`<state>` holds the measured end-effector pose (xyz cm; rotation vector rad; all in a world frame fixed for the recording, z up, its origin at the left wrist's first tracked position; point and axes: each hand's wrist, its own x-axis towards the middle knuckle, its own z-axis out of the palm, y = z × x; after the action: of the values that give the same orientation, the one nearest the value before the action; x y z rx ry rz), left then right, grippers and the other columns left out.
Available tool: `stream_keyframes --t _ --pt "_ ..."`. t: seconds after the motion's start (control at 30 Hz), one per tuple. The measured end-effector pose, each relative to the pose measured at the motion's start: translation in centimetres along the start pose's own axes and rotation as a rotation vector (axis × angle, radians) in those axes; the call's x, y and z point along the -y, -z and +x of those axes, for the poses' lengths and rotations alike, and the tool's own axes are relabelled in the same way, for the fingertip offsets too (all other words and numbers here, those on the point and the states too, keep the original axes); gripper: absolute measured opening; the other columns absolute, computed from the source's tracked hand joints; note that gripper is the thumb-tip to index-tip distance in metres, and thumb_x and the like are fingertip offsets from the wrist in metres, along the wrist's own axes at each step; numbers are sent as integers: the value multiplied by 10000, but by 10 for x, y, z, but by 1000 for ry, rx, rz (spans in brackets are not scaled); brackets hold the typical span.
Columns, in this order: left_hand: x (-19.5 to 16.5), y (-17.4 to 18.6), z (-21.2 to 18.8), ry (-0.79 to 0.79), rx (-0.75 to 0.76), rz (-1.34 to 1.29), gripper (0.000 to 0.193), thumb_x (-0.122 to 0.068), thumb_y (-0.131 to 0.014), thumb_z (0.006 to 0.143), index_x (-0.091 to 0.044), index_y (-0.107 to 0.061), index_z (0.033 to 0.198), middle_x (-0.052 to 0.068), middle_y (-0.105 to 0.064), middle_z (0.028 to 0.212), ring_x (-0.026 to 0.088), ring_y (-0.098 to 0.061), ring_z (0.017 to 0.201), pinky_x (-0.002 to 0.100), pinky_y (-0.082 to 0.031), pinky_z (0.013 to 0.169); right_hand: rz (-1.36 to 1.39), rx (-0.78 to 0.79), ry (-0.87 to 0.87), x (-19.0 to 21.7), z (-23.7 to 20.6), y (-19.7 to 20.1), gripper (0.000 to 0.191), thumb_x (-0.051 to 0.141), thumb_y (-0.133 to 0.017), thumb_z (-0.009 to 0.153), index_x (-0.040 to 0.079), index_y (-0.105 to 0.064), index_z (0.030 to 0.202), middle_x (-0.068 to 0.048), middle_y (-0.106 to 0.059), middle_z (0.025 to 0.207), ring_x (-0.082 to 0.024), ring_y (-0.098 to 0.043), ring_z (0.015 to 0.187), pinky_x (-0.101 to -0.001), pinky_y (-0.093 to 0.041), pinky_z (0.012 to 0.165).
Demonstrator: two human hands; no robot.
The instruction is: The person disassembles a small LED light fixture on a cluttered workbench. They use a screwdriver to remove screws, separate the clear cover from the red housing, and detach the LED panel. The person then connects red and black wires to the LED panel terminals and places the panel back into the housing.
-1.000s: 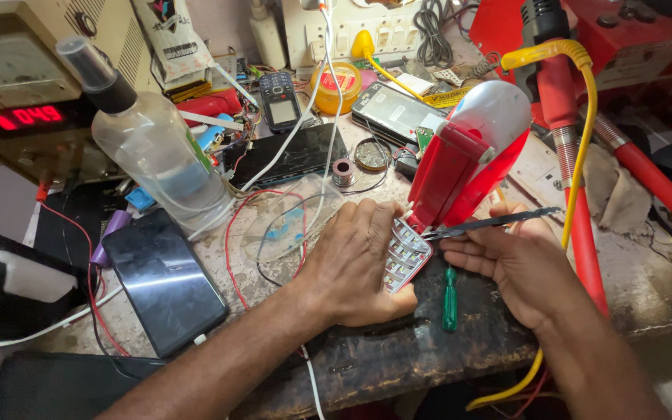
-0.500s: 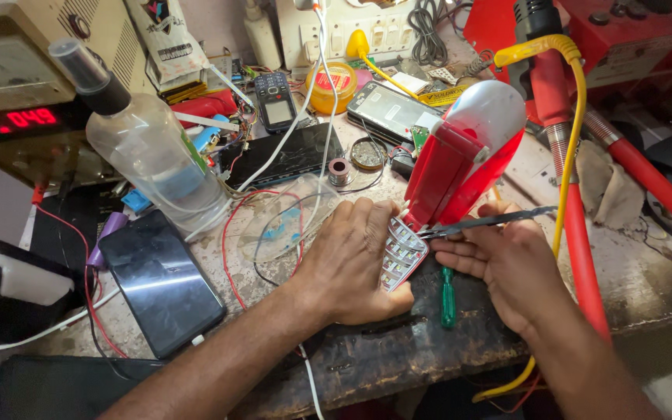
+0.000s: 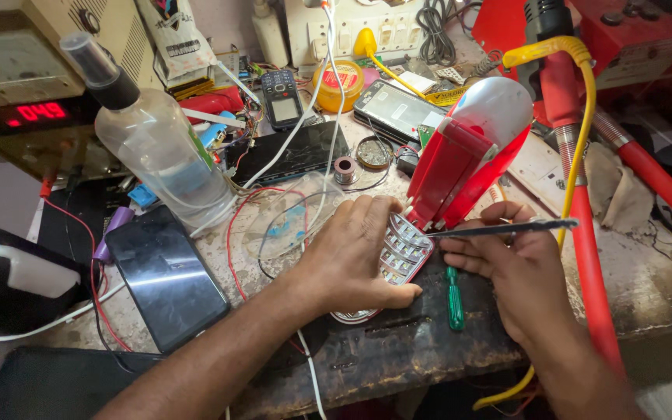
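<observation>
bright, even light from above, soft shadows, glare on the dark phone screen (image 3: pixel 166 274), wide-angle bending at the edges.

Our left hand (image 3: pixel 351 260) hides most of the keypad phone (image 3: pixel 400 257). We cannot see the tweezers' (image 3: pixel 499 229) tip. The frame's bottom edge cuts off our forearms.

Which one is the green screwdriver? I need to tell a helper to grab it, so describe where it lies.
Start at the red and white lamp standing mid-bench. Below it, two hands work on a keypad phone. The small green-handled screwdriver lies on the dark mat between the left hand and right hand, the only green tool there.
</observation>
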<state>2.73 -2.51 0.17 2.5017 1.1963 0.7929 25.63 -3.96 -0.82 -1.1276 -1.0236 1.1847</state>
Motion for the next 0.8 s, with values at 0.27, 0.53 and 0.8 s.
stream_keyframes --t 0.27,0.53,0.8 --pt "4 1 -1 4 -9 -29 1033 -549 -911 585 0 -467 1339 219 -573 1256 394 -526 1230 477 -417 1050 42 -53 49 4 -5 10 128 22 -586 962 58 -572 1083 -95 -677 929 -200 -708 787 -328 -600 696" --pt "-8 13 -3 147 79 -17 1119 -632 -907 557 -45 -470 1404 204 -547 1193 380 -538 1162 480 -453 984 -36 -9 143 -6 -24 14 110 14 -612 976 -4 -590 1082 -110 -663 975 -190 -706 820 -339 -615 736" --pt "-18 11 -6 136 -32 -23 993 -467 -958 546 -18 -521 1316 211 -500 1202 392 -520 1164 472 -452 991 -105 31 191 11 -28 10 222 2 -619 942 3 -511 1136 -142 -705 1016 -182 -745 863 -323 -632 768"
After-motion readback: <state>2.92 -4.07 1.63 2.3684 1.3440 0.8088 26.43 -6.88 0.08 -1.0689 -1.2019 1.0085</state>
